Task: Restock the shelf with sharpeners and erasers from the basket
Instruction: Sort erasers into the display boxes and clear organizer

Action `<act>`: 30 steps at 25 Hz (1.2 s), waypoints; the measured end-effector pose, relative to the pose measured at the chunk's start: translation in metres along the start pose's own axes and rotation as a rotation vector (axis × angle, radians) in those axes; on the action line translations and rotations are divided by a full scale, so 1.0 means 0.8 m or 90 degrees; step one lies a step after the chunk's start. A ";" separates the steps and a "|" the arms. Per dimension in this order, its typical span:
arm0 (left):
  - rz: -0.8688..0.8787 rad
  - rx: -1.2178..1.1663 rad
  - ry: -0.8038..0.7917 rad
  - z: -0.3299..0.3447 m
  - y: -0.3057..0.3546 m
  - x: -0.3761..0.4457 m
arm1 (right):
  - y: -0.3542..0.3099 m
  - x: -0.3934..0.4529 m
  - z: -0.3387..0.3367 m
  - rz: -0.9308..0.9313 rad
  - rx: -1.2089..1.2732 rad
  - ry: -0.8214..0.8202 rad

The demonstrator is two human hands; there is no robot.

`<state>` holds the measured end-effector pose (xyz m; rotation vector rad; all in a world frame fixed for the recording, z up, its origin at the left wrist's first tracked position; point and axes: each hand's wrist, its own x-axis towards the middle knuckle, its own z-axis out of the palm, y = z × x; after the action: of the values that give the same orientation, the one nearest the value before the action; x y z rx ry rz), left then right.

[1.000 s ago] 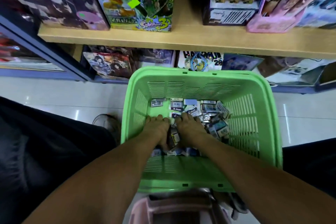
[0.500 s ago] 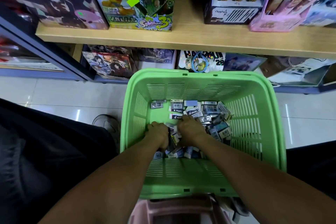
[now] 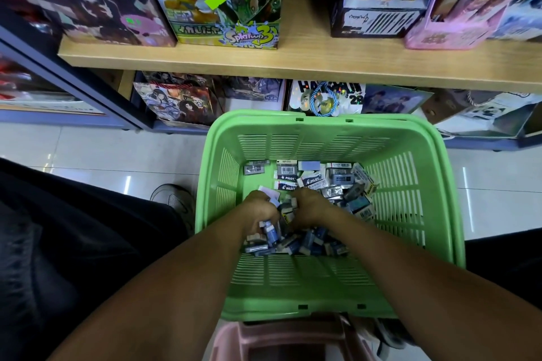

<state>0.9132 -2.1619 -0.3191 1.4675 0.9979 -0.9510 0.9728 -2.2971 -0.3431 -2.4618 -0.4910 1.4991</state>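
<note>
Both hands, left hand (image 3: 259,208) and right hand (image 3: 311,205), curl around a shared clump of erasers (image 3: 286,211) mid-floor of the basket (image 3: 322,117), apparently gathering a bigger load for the shelf (image 3: 293,67).

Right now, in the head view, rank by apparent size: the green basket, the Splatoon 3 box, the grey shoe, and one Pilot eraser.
1. green basket
2. Splatoon 3 box, top cropped by the frame
3. grey shoe, partly hidden
4. Pilot eraser
The basket sits nearer the camera than the box, which exaggerates the gap.
</note>
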 end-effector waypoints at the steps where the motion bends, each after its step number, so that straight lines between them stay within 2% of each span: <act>1: -0.015 -0.047 0.008 -0.002 0.004 -0.001 | 0.003 -0.002 -0.007 0.012 0.088 -0.010; 3: -0.045 -0.149 0.027 -0.006 0.010 -0.004 | 0.009 -0.012 -0.018 0.023 0.275 -0.003; 6: -0.061 -0.291 -0.059 -0.003 0.017 -0.012 | 0.018 -0.029 -0.024 0.040 0.470 0.004; 9: -0.053 -0.284 -0.116 0.001 0.023 -0.021 | 0.018 -0.043 -0.029 0.013 0.593 -0.046; 12: -0.003 -0.276 -0.093 0.000 0.021 -0.018 | 0.015 -0.061 -0.048 -0.004 0.666 -0.095; 17: 0.087 -0.334 -0.096 0.004 0.024 -0.031 | 0.023 -0.076 -0.070 -0.047 0.629 -0.072; 21: 0.106 -0.337 -0.110 0.008 0.033 -0.048 | 0.023 -0.095 -0.083 -0.060 0.609 -0.057; 26: 0.150 -0.385 -0.129 0.012 0.053 -0.079 | 0.011 -0.115 -0.110 -0.077 0.615 0.021; 30: 0.156 -0.445 -0.149 0.012 0.068 -0.100 | 0.018 -0.135 -0.138 -0.077 0.636 0.018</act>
<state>0.9379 -2.1831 -0.2277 0.8417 0.8346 -0.4987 1.0274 -2.3539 -0.2098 -1.6206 0.1210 1.2150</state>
